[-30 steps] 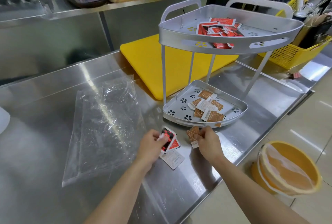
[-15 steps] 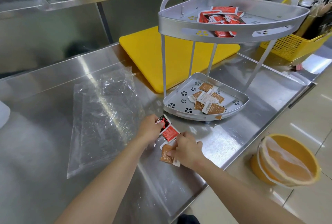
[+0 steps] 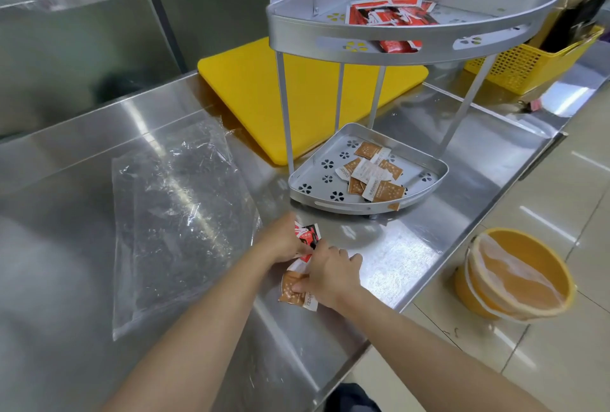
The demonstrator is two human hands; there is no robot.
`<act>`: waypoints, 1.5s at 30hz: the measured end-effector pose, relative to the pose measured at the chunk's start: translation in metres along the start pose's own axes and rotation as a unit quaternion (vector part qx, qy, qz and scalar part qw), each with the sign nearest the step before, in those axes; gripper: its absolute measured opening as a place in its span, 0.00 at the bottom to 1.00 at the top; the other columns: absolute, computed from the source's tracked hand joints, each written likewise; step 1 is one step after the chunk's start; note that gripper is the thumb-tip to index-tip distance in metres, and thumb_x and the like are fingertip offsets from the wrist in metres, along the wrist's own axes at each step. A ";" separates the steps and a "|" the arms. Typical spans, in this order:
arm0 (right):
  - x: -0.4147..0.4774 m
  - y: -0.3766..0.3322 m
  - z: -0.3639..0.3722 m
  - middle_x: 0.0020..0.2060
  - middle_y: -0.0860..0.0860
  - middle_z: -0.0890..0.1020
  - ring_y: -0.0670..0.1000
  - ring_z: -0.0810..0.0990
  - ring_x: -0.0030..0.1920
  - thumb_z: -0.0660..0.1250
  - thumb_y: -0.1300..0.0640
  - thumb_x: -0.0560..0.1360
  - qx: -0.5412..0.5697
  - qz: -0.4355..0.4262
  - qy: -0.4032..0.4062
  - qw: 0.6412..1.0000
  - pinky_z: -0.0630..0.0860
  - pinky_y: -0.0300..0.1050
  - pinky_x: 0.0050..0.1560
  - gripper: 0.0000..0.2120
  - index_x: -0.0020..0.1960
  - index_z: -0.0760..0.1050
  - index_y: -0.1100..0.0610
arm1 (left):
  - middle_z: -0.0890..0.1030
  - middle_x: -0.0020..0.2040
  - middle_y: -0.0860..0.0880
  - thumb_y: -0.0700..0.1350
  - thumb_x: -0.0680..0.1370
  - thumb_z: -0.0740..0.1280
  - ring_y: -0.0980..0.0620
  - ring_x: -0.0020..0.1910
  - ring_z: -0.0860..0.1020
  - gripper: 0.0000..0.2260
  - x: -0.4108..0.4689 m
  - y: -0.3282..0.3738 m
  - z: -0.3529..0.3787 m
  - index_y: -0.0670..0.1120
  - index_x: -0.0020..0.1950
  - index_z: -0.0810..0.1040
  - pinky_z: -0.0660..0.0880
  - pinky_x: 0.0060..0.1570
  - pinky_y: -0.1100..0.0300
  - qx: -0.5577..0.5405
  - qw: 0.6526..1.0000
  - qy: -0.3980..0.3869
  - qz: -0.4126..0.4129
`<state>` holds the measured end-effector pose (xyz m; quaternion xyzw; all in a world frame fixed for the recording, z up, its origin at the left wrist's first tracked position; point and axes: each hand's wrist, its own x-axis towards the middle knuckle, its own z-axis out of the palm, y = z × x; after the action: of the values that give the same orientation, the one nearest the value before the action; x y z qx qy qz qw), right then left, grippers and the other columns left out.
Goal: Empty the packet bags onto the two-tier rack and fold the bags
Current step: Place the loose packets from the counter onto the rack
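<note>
Left hand (image 3: 283, 243) grips red packets (image 3: 307, 237); right hand (image 3: 330, 276) pinches brown packet (image 3: 292, 289) on counter (image 3: 429, 246).

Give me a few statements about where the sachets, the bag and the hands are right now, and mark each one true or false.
1. The red sachets lie on the rack's top tier. True.
2. The brown sachets lie on the yellow cutting board. False: they are in the bottom tier.
3. The clear plastic bag lies flat on the counter. True.
4. The left hand is empty. False: it holds a red sachet.
5. The right hand presses on a brown sachet. True.
</note>
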<state>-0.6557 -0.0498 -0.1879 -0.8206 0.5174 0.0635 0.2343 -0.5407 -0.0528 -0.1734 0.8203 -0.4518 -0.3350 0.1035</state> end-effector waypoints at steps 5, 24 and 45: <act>0.001 0.002 -0.003 0.60 0.58 0.75 0.58 0.71 0.62 0.71 0.46 0.68 0.002 -0.039 -0.026 0.999 0.66 0.49 0.60 0.30 0.62 0.66 0.62 | 0.76 0.58 0.41 0.47 0.74 0.68 0.41 0.58 0.73 0.17 -0.006 -0.004 0.000 0.42 0.58 0.68 0.68 0.53 0.53 -0.003 0.999 0.022 0.024; -0.067 0.019 -0.260 0.34 0.59 0.77 0.51 0.72 0.35 0.75 0.60 0.64 0.195 -0.255 -0.016 0.947 0.68 0.47 0.37 0.14 0.38 0.69 0.52 | 0.82 0.50 0.45 0.45 0.73 0.69 0.49 0.46 0.81 0.12 0.009 0.070 -0.036 0.44 0.55 0.76 0.81 0.42 0.57 -0.373 0.923 0.032 0.093; 0.010 0.067 -0.233 0.45 0.49 0.75 0.51 0.73 0.41 0.72 0.53 0.68 -0.149 -0.123 -0.254 0.948 0.71 0.43 0.35 0.17 0.53 0.69 0.53 | 0.76 0.39 0.53 0.45 0.75 0.66 0.54 0.38 0.75 0.06 -0.044 0.138 -0.155 0.52 0.42 0.71 0.74 0.39 0.58 0.074 0.940 -0.184 0.279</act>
<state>-0.7423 -0.1872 -0.0072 -0.8599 0.3206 0.3170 0.2395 -0.5496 -0.1168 0.0286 0.5908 -0.6971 -0.4035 0.0465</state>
